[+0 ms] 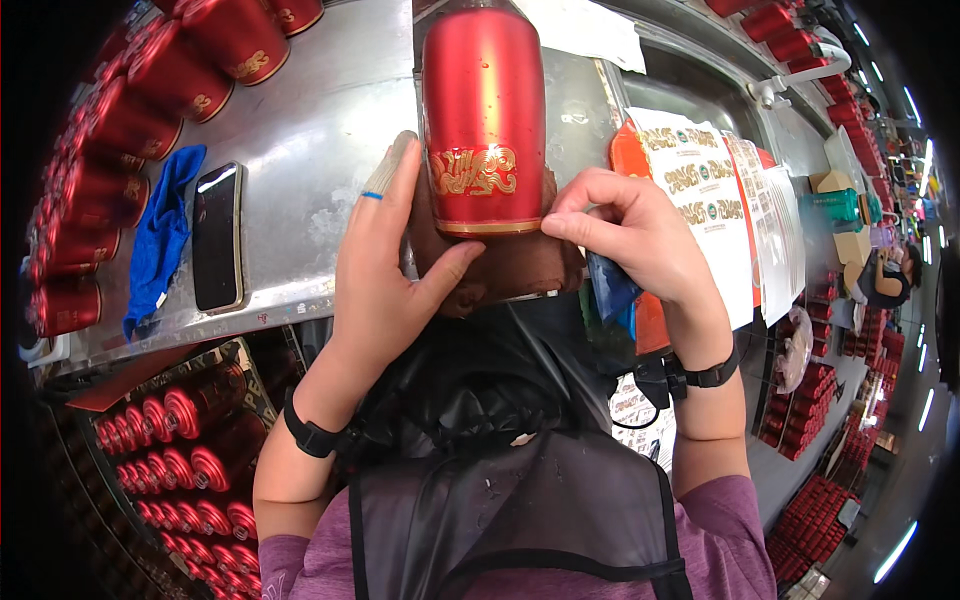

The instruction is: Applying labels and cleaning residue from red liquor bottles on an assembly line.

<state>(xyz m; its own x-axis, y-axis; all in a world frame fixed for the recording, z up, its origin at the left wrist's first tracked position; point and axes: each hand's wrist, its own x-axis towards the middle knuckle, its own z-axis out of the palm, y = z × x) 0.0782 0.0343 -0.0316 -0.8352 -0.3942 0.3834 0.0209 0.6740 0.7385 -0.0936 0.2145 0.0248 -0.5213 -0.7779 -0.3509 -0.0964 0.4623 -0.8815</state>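
A glossy red metal canister (484, 95) with a gold ornamental design low on its side lies in front of me on a brown cloth (515, 272). Along its left side my left hand (378, 255) is open, fingers stretched out and the thumb tip close to its gold-edged end. One left finger wears a pale cover with a blue band. At the right corner of that same end, my right hand (630, 225) has thumb and forefinger pinched together. Whatever sits between those fingertips, if anything, is too small to make out.
A phone (218, 238) and a blue cloth (163, 235) lie left on the metal bench (300, 130). Red canisters (150, 90) line its far left side. Sheets of gold-patterned decals (700, 185) lie right. More canisters (190, 465) stand below left; a person (888, 275) sits far right.
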